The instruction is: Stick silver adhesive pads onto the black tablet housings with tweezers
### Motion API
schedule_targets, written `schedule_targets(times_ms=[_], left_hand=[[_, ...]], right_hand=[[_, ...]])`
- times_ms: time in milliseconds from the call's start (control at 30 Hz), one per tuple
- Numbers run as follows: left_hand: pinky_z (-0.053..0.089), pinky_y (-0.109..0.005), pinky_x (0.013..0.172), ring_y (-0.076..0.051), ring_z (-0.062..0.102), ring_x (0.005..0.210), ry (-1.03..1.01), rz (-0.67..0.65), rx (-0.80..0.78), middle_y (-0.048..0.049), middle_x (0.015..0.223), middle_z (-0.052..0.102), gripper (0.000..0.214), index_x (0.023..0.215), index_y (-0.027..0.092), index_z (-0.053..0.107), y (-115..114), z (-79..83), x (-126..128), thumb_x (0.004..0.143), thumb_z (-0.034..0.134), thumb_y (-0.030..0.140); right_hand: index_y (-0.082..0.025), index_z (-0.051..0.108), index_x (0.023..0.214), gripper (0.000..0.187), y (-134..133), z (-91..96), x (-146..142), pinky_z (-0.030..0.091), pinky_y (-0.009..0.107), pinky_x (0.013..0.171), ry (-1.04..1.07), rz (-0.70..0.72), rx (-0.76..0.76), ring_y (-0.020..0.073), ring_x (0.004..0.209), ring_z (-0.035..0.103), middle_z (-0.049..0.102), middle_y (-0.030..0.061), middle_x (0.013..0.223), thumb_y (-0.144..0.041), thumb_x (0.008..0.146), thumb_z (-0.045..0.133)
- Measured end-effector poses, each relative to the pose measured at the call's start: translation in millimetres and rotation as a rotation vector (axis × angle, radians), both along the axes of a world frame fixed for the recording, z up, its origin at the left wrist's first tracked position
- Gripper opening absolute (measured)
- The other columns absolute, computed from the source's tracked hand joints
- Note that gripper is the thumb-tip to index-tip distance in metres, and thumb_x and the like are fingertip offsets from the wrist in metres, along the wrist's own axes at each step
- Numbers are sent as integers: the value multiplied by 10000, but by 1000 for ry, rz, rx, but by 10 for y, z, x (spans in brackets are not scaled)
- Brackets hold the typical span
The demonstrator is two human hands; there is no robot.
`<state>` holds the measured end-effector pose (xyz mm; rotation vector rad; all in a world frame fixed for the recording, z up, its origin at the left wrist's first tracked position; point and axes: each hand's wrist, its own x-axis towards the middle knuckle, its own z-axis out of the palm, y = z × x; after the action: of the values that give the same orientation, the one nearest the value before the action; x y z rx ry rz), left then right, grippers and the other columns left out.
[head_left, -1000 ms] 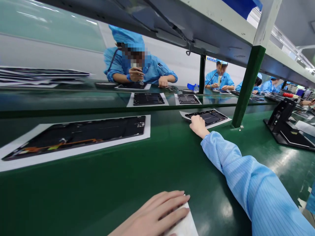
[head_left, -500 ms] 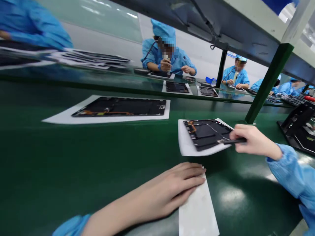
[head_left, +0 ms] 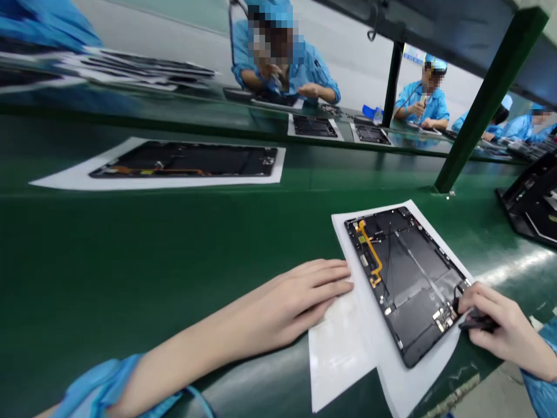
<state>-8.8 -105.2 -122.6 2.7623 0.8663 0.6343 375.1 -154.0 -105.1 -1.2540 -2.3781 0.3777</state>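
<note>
Gripping a dark tool (head_left: 478,323) in the right hand (head_left: 507,325), with fingers curled closely round it, at the near-right end of the tablet (head_left: 413,278) — resting flat on a card (head_left: 339,345) with the left hand (head_left: 300,302), fingers straight. On the green bench (head_left: 174,244), atop a white sheet (head_left: 402,384): the tablet, aimed lengthwise from far left to near right. Along its left long edge, an orange cable (head_left: 370,247); by the near-right end — a small board (head_left: 444,318).

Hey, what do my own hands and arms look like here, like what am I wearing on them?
Your left hand and right hand are both without gloves. The left sleeve is light blue and loosely creased, ending well short of the wrist; a thin blue cord shows beside it. The right sleeve is blue too, mostly cut off by the frame.
</note>
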Motion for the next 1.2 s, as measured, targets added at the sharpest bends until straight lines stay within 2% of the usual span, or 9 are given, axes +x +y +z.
schedule_targets(times_ms=[100, 200, 400, 500, 600, 733, 833, 1000, 1200], left_hand=[[509, -418, 1079, -272, 567, 1301, -10, 57, 97, -71, 1381, 632, 398, 1324, 242, 644, -119, -46, -53, 1030, 377, 245], [501, -410, 1077, -260, 535, 1321, -77, 141, 199, -41, 1350, 652, 366, 1293, 253, 655, -231, -72, -64, 1032, 400, 226], [516, -385, 1055, -239, 595, 1241, -5, 151, 102, -79, 1313, 665, 379, 1262, 178, 666, -378, 90, 60, 1065, 381, 330], [490, -439, 1082, -278, 564, 1281, 50, 194, 16, -122, 1379, 619, 417, 1294, 139, 639, -425, 157, 125, 1056, 391, 375], [501, -479, 1068, -326, 550, 1300, 70, 184, 34, -157, 1418, 585, 495, 1336, 106, 604, -441, 152, 168, 1043, 392, 444], [476, -540, 1077, -364, 510, 1347, 111, 185, 66, -185, 1481, 518, 596, 1439, 74, 505, -425, 103, 213, 1051, 318, 487], [349, -617, 1146, -393, 384, 1440, 191, 235, 17, -222, 1555, 389, 727, 1531, 26, 337, -422, 88, 237, 1045, 266, 562], [211, -634, 1196, -399, 205, 1512, 244, 264, -83, -212, 1626, 174, 769, 1576, 47, 205, -453, 122, 239, 1027, 352, 565], [201, -657, 1188, -396, 233, 1505, 162, 190, -121, -152, 1612, 297, 587, 1557, 116, 311, -504, 188, 271, 1051, 393, 403]], right_hand=[[-237, 658, 968, 338, -31, 13, 36, 554, 272, 731, 37, -5, 5, 184, 843, 680, 669, 62, 941, -43, 742, 499], [-242, 688, 1017, 342, -22, 174, 75, 563, 276, 762, 7, 36, -25, 182, 876, 690, 680, 68, 977, -59, 787, 513], [-263, 774, 876, 155, 102, 632, -69, 547, 264, 637, 108, 123, 100, 152, 715, 691, 723, 37, 856, -178, 904, 647], [-222, 773, 825, 324, 202, 758, -343, 528, 259, 560, 335, 123, 78, 131, 610, 653, 718, 42, 779, -356, 1003, 539], [-177, 722, 731, 531, 325, 808, -713, 478, 209, 434, 445, 160, -164, 99, 496, 600, 660, 21, 648, -527, 1015, 442], [-168, 632, 736, 470, 553, 753, -1181, 555, 201, 532, 413, 372, -459, 101, 561, 662, 642, 5, 709, -568, 959, 528], [-189, 578, 846, 436, 729, 619, -1422, 603, 249, 644, 401, 492, -583, 138, 711, 705, 637, 11, 805, -621, 902, 580], [-210, 482, 861, 490, 798, 378, -1588, 621, 301, 637, 476, 465, -792, 158, 658, 716, 608, -12, 763, -686, 851, 597], [-215, 456, 760, 253, 503, 287, -1531, 568, 255, 479, 496, 363, -751, 132, 489, 661, 548, -34, 678, -371, 937, 546]])
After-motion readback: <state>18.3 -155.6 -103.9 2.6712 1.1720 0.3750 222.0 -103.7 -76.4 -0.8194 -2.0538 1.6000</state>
